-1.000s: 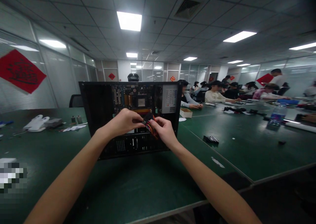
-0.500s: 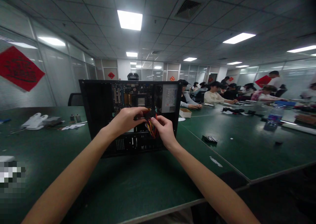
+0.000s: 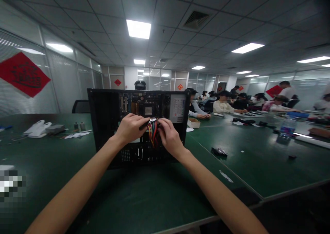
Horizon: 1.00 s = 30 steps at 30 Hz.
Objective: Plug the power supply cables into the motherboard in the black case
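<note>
An open black computer case (image 3: 104, 119) stands on the green table before me, its inside facing me. A motherboard (image 3: 141, 100) sits in its upper middle and a silver power supply (image 3: 177, 110) at its upper right. In front of the case, my left hand (image 3: 131, 129) and my right hand (image 3: 170, 137) are both closed on a bundle of cables (image 3: 152, 132) in red, yellow, orange and other colours. A small pale-topped piece, perhaps a connector, shows between my fingertips. The coloured wires hang down from it. My fingers partly hide the bundle.
On the left of the table lie a white plastic bag (image 3: 38, 128), a grey box (image 3: 55, 129) and papers. To the right are a small cardboard box (image 3: 194, 122), dark metal pieces (image 3: 219, 152) and a water bottle (image 3: 288, 127). Several people sit along the far tables.
The cable bundle has turned in my hands, so its pale top and more of the hanging wires show. My right hand has rolled over it. The view has tilted up slightly.
</note>
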Motion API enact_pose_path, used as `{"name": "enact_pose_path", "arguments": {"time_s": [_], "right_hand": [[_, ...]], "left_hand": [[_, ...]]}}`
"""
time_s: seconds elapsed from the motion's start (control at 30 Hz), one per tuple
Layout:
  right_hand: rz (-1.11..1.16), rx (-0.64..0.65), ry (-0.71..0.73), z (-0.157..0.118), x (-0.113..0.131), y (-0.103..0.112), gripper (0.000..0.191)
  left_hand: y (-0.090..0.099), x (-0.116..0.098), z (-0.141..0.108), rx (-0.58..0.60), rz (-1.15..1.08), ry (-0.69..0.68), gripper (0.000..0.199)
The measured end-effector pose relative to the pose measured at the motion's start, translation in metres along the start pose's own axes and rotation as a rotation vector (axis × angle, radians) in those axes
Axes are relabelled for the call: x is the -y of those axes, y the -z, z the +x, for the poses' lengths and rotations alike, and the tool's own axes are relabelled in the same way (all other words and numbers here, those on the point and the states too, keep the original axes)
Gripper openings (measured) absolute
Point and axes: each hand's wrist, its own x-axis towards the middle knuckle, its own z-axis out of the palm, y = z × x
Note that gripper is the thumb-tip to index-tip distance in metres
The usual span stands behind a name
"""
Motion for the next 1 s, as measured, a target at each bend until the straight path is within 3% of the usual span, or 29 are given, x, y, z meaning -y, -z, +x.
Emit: {"name": "enact_pose_path", "arguments": {"time_s": [0.13, 0.3, 0.5, 0.67, 1.0], "right_hand": [[-0.317, 0.295, 0.138, 0.022, -0.005, -0.012, 0.039], [-0.506, 0.554, -0.033, 0.044, -0.02, -0.038, 0.033], [-0.481, 0.584, -0.286, 0.037, -0.062, -0.042, 0.031], [-0.418, 0.565, -0.281, 0.027, -0.07, -0.038, 0.026], [-0.386, 0.616, -0.259, 0.026, -0.066, -0.039, 0.024]], "left_hand": [[-0.013, 0.013, -0.008, 0.103, -0.032, 0.127, 0.028], [-0.034, 0.024, -0.021, 0.32, -0.058, 0.344, 0.026], [-0.059, 0.034, -0.025, 0.515, -0.112, 0.375, 0.036], [-0.077, 0.038, -0.009, 0.696, -0.037, 0.279, 0.033], [-0.084, 0.036, -0.008, 0.736, 0.02, 0.229, 0.03]]}}
